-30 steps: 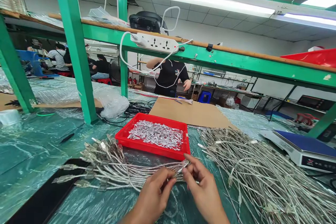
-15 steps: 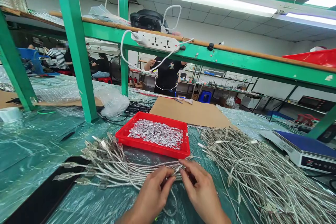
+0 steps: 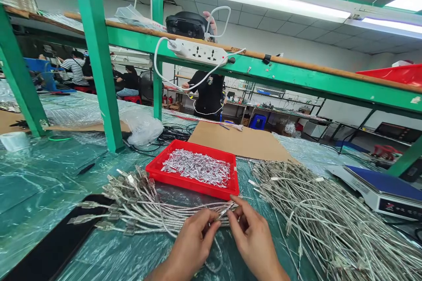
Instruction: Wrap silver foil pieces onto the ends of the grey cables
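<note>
My left hand (image 3: 198, 239) pinches a thin silvery braided cable (image 3: 214, 257) between thumb and index finger, and its loose length loops down below the hand. Close beside it, my right hand (image 3: 253, 239) has thumb and fingers closed around the cable's end, its index finger extended; a small shiny piece shows between the hands. Behind them lies a bundle of silvery cables (image 3: 165, 217), with plug ends (image 3: 132, 189) fanned out to the left. Just beyond stands a red tray (image 3: 194, 188) holding many small silvery pieces (image 3: 198, 167). The fingertips partly hide the cable end.
At right is a large heap of silvery cables (image 3: 316, 210), with a weighing scale (image 3: 379, 189) behind. A cardboard sheet (image 3: 240, 140) lies beyond the tray. A black strip (image 3: 49, 246) is at lower left. Green shelf posts (image 3: 102, 74) and a power strip (image 3: 201, 52) stand ahead.
My right hand has shifted slightly, its index finger a little further from the left hand. Across the table, a person's hand now shows behind the black device on the shelf.
</note>
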Tool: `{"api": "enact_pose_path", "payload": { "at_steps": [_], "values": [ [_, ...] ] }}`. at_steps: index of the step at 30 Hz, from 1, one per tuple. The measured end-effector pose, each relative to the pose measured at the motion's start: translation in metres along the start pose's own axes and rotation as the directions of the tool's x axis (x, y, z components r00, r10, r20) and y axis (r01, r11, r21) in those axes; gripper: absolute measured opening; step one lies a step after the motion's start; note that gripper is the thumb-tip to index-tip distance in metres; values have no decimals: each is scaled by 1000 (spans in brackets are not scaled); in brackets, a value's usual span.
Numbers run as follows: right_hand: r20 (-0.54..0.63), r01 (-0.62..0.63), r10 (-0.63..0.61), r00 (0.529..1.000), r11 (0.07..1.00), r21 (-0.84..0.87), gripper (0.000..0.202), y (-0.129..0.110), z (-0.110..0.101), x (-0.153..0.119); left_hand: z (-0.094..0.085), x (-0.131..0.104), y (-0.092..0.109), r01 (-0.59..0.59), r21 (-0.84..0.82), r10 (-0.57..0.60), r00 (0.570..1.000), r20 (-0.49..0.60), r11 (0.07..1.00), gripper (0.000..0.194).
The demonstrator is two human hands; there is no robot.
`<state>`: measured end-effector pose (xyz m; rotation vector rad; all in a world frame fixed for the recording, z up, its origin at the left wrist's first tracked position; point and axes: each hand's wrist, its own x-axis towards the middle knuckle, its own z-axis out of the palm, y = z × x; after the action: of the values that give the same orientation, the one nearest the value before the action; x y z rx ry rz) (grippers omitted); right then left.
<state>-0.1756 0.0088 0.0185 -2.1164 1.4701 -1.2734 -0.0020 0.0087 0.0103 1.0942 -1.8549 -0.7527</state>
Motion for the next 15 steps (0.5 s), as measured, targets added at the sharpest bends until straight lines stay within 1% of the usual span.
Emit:
{"api": "enact_pose_path", "payload": {
  "at_steps": [2,4,8,11,13,15],
  "values": [
    [-11,-14,14,1000,1000,8,34,1,0,0,0,0,-1,-3,6,3,1000,-2,1000,21],
    [-30,-1,1,1000,1000,7,31,2,-1,0,1,0,-1,-4,12,4,1000,-10,1000,22],
    [-90,94,-92,992,996,12,24,2,-2,2,1,1,-3,-3,14,3,1000,-26,1000,22],
    [-81,156,-154,985,988,18,21,0,-2,3,2,2,-4,7,-10,-8,1000,-30,1000,21],
    [-76,158,-155,985,987,35,18,-3,-2,3,3,3,-5,38,-56,-40,999,-32,998,20],
    [-58,126,-121,991,989,82,16,-8,-1,2,4,4,-6,103,-151,-109,993,-33,983,21]
  ]
}}
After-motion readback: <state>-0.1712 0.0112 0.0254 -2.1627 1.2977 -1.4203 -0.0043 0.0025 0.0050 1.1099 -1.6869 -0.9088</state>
